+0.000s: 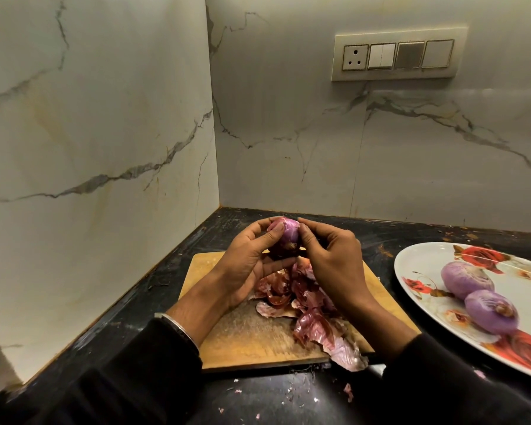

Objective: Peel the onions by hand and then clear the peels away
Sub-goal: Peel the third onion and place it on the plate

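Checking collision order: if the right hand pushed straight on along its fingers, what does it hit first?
The right hand points up-left at the held onion, which its fingertips already touch. Behind that sit the left hand fingers; depth there is unclear.

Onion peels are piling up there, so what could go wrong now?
The peel pile already hangs over the cutting board's front edge, so more bits may spill onto the counter. The onion is held up by the left hand and right hand; it might slip.
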`<state>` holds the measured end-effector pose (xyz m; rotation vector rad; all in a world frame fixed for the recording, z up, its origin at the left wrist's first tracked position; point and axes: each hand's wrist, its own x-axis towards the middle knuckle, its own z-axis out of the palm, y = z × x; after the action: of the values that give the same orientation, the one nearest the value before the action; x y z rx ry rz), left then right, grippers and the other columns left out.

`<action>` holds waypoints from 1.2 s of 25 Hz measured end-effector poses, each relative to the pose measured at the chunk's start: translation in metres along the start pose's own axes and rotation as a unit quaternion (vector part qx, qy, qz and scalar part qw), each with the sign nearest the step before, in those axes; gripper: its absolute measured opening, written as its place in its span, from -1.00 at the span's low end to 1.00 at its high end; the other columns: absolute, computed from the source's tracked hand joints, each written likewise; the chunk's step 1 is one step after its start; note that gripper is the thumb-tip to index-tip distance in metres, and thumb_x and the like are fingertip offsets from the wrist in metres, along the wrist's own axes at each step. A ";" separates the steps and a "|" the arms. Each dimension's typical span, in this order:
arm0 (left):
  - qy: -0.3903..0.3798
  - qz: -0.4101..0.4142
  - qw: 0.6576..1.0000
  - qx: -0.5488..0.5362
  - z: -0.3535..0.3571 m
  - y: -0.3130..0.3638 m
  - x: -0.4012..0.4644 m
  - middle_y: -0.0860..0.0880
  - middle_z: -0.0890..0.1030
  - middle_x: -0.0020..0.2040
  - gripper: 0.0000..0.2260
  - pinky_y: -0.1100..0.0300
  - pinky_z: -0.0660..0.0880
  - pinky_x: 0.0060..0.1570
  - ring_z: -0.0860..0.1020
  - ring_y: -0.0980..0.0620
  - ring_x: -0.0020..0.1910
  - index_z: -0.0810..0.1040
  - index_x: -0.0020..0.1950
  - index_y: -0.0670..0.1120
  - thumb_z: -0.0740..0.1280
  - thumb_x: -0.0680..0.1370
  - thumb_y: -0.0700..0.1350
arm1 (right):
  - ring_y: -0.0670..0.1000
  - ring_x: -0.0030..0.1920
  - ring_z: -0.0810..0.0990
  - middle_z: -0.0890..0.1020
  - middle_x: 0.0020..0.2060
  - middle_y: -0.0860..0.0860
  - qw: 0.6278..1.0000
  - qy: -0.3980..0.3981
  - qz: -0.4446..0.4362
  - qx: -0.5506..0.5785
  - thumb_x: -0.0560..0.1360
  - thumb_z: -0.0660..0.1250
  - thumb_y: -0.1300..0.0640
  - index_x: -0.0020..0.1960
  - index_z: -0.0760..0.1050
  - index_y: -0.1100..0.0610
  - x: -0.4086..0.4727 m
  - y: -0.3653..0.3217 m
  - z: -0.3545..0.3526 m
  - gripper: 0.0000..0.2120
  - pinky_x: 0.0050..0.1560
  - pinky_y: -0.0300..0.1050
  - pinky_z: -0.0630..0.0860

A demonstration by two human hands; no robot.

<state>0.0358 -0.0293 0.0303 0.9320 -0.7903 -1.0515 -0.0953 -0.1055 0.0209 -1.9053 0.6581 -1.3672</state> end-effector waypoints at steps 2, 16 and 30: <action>-0.001 0.002 1.000 0.010 0.000 -0.001 0.001 -0.26 0.58 0.25 -0.60 -0.02 0.65 0.03 0.62 -0.19 0.17 0.49 0.34 -0.20 0.37 0.53 -0.10 | -0.16 0.04 0.65 0.70 0.07 0.01 0.999 0.003 -0.028 -0.042 0.59 0.32 0.17 0.25 0.59 0.17 0.000 0.000 0.001 -0.75 0.09 -0.25 0.61; -0.010 0.038 0.996 0.077 -0.001 -0.004 -0.001 -0.16 0.66 0.14 -0.55 -0.09 0.61 0.11 0.66 -0.13 0.13 0.50 0.27 -0.15 0.46 0.41 -0.13 | -0.13 -0.16 0.56 0.68 -0.06 0.07 0.979 -0.030 -0.102 -0.173 0.63 0.23 0.22 0.23 0.56 0.22 -0.005 -0.006 0.001 -0.77 -0.15 -0.49 0.47; -0.008 0.053 0.995 0.082 -0.001 -0.004 -0.001 -0.15 0.65 0.13 -0.55 0.02 0.66 -0.01 0.68 -0.07 0.07 0.50 0.27 -0.13 0.45 0.40 -0.14 | -0.13 -0.18 0.58 0.70 -0.07 0.08 0.981 -0.017 -0.099 -0.166 0.61 0.26 0.24 0.22 0.58 0.24 0.000 -0.005 0.000 -0.77 -0.16 -0.56 0.46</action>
<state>0.0346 -0.0294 0.0263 1.0095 -0.9400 -0.9137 -0.0949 -0.1026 0.0250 -2.3066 0.7302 -1.4105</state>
